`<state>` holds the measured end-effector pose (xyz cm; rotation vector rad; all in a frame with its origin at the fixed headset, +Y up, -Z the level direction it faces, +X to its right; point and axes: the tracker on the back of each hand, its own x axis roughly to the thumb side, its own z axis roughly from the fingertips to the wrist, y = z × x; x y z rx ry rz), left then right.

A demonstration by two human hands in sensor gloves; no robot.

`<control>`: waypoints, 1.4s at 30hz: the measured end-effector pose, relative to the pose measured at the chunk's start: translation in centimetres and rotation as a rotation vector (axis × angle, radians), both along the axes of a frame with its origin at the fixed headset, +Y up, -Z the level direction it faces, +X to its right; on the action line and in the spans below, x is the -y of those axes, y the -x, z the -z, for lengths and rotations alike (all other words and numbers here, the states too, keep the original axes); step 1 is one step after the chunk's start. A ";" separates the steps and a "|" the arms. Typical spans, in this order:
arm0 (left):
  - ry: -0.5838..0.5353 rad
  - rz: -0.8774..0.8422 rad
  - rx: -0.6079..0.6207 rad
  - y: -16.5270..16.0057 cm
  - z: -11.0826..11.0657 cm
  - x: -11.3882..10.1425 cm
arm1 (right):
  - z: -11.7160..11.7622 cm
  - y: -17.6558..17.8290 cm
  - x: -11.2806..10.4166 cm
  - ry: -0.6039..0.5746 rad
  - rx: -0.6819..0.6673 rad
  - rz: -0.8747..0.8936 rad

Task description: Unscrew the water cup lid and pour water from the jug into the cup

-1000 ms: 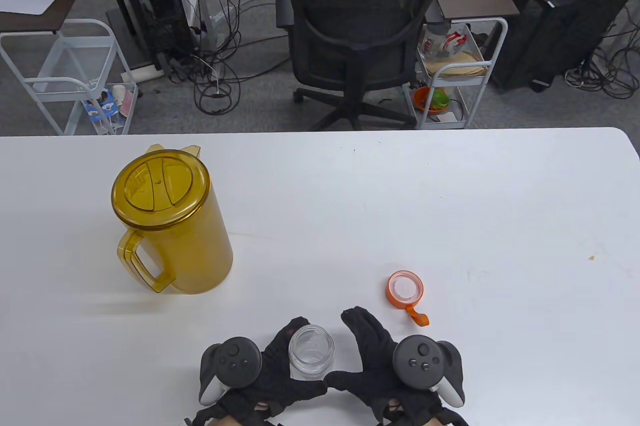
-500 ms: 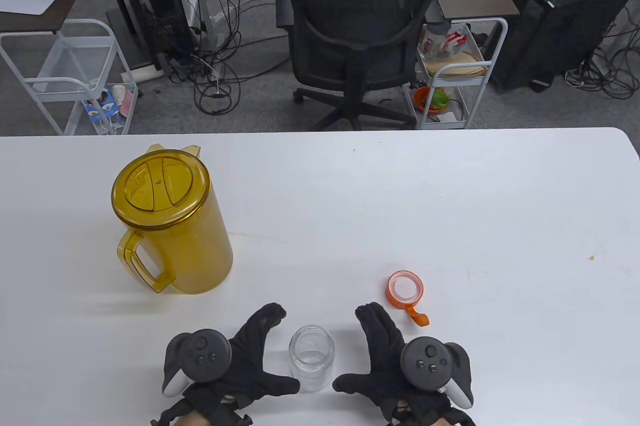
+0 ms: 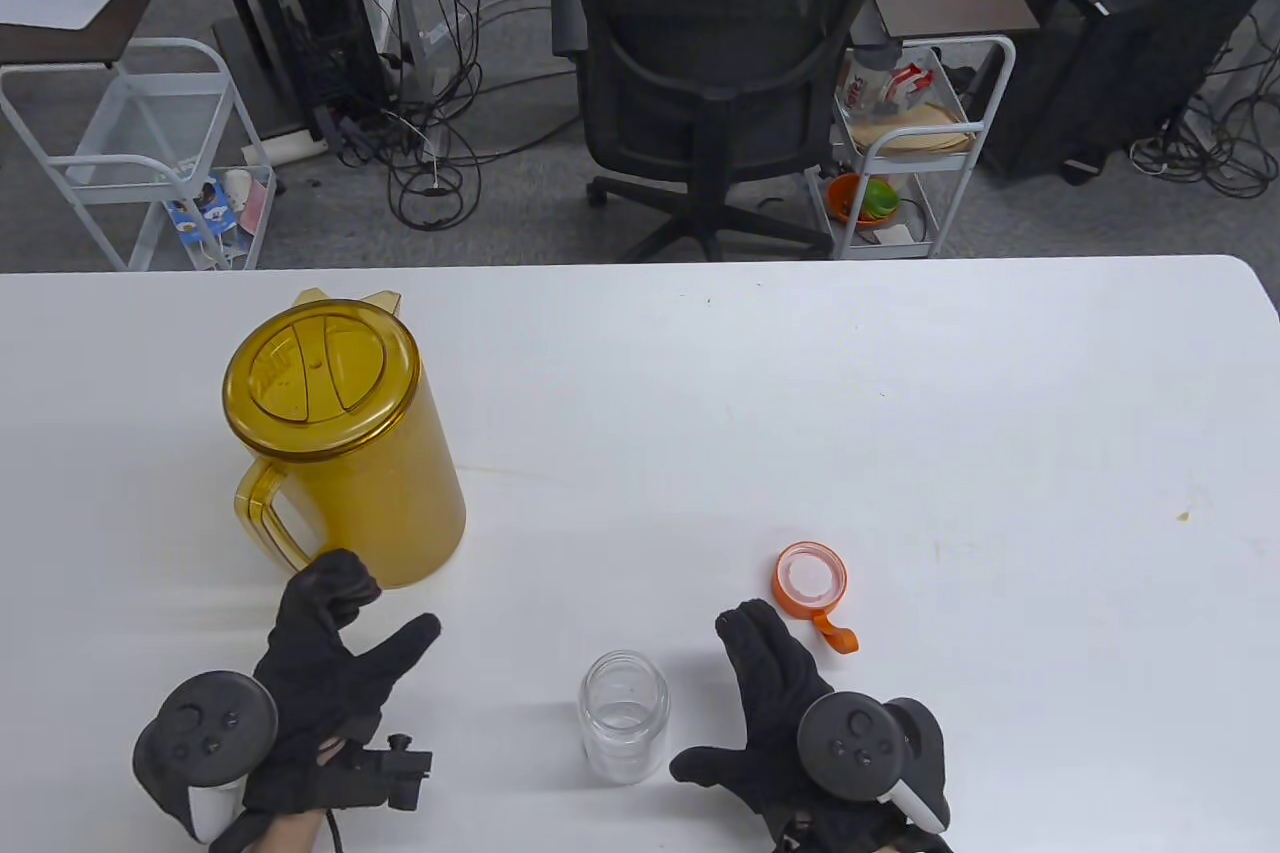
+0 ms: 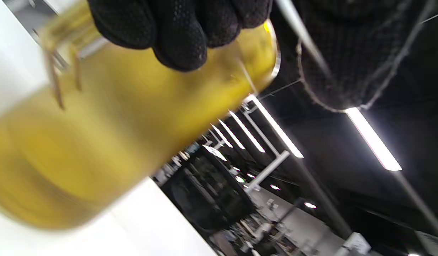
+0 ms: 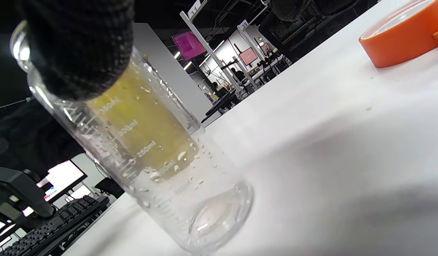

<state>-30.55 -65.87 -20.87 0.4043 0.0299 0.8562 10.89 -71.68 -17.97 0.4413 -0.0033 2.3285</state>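
Observation:
The amber jug (image 3: 345,438) stands lidded at the table's left, its handle (image 3: 283,521) facing me. My left hand (image 3: 372,615) is spread just below the handle, fingertips (image 3: 335,583) at the jug's base, holding nothing. In the left wrist view the fingers (image 4: 179,32) hang right before the blurred jug (image 4: 115,135). The clear cup (image 3: 623,715) stands uncapped near the front edge. My right hand (image 3: 720,693) lies open just right of it, thumb close to its base. The orange lid (image 3: 810,579) rests on the table beyond that hand. Cup (image 5: 151,160) and lid (image 5: 404,39) also show in the right wrist view.
The white table (image 3: 900,413) stretches right and back of the cup. Beyond its far edge stand a black office chair (image 3: 720,63) and two white trolleys (image 3: 910,143).
My left hand let go of the cup and moved left to the jug's handle. My right hand opened away from the cup and stayed beside it.

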 end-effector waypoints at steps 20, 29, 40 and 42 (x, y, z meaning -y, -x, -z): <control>-0.003 -0.025 -0.275 3.9 0.9 0.0 | 0.0 0.5 0.5 -0.008 0.014 -0.025; 0.059 -0.006 -0.308 4.6 1.8 0.3 | -0.1 0.6 0.5 -0.007 0.029 -0.028; 0.075 -0.143 -0.247 4.9 4.5 0.8 | 0.6 0.2 0.9 0.036 0.049 -0.008; 0.056 -0.159 -0.257 4.9 4.7 0.9 | 0.6 0.2 0.9 0.036 0.052 -0.002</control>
